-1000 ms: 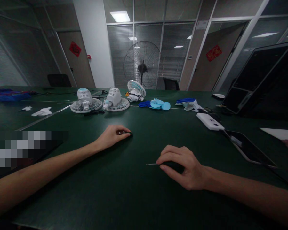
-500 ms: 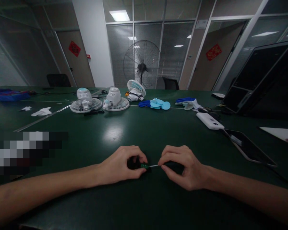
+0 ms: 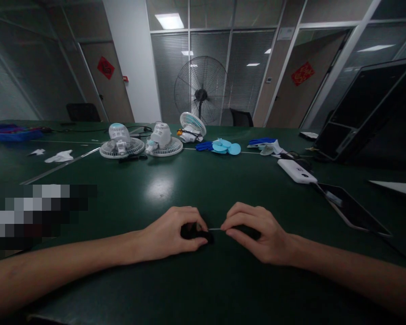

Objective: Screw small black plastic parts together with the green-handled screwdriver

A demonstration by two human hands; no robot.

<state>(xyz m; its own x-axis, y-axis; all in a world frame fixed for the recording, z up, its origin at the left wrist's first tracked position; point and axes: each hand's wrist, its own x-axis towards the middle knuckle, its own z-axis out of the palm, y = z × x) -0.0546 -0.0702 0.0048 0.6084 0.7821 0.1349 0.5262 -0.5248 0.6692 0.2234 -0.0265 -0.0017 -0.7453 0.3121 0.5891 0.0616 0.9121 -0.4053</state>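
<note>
My left hand (image 3: 174,231) pinches the part (image 3: 209,236), likely light, stiff, best edge-held; my right hand (image 3: 260,232) grips the driver (image 3: 216,229).

Tabletop (image 3: 189,189) smooth, glossy (bright sheen mid-table); tool shaft (image 3: 215,229) metal; fan housings (image 3: 161,131) plastic.

Facing me: glazed partition (image 3: 209,16) with lowered blinds (image 3: 248,90), white pillar (image 3: 134,58) at its left | To my left: brown door (image 3: 112,97) bearing a red diamond ornament (image 3: 106,67) | To my right: second door (image 3: 306,101), another red ornament (image 3: 302,74) | Furniture: pedestal fan (image 3: 200,95), two dark chairs (image 3: 242,118) beyond my green tabletop (image 3: 128,189) | Light: bright rectangular panel (image 3: 169,21), glare on the tabletop
</note>
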